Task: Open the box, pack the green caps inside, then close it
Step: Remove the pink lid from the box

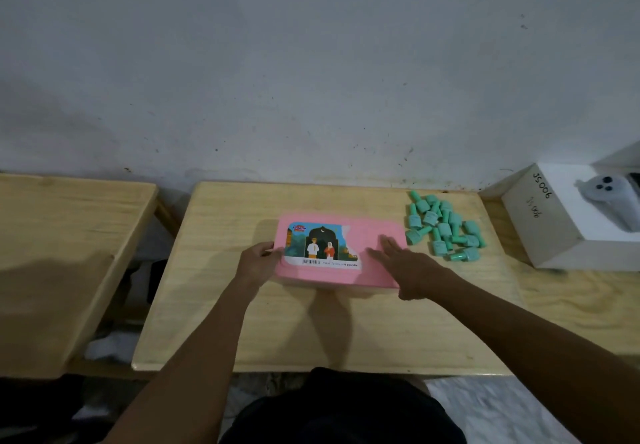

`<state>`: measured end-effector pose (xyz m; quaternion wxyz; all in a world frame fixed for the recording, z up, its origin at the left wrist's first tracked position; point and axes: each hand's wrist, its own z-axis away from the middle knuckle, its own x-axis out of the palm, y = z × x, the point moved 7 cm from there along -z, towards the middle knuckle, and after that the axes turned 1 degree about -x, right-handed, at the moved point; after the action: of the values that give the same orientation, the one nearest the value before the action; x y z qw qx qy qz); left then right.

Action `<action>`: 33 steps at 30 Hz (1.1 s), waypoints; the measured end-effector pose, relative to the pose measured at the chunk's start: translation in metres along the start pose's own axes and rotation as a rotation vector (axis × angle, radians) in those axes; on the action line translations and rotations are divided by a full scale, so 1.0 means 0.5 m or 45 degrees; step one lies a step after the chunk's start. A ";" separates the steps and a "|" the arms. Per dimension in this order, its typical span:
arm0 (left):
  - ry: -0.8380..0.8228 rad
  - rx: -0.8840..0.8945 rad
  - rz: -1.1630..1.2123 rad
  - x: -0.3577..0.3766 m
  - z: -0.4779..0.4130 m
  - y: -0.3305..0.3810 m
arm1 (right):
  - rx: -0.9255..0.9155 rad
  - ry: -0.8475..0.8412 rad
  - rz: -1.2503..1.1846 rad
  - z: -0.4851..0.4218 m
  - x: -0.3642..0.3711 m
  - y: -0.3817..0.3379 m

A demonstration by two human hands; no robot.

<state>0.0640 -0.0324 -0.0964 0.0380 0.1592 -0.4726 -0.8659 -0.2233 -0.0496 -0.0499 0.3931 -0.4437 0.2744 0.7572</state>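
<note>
A pink box with a colourful picture label lies closed in the middle of the wooden table. My left hand grips its left edge, fingers curled round the side. On the right half of the lid my right hand lies flat with straight fingers. A heap of several green caps sits on the table just right of the box, apart from both hands.
A white carton marked JS006 stands at the right edge with a white device on top. A second wooden table stands to the left across a gap. The wall runs right behind the tables.
</note>
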 end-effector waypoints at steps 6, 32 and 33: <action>-0.098 -0.083 0.180 0.002 -0.005 -0.022 | -0.056 -0.073 0.068 -0.001 -0.013 -0.004; -0.157 0.122 0.234 0.111 0.054 -0.108 | -0.058 -0.441 -0.002 -0.018 -0.035 0.034; -0.158 0.120 0.238 0.113 0.055 -0.107 | -0.058 -0.434 -0.002 -0.017 -0.034 0.033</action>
<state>0.0067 0.0071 -0.1406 0.0817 0.0620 -0.5272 -0.8435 -0.2285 -0.0710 -0.0378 0.4246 -0.3178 0.1861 0.8271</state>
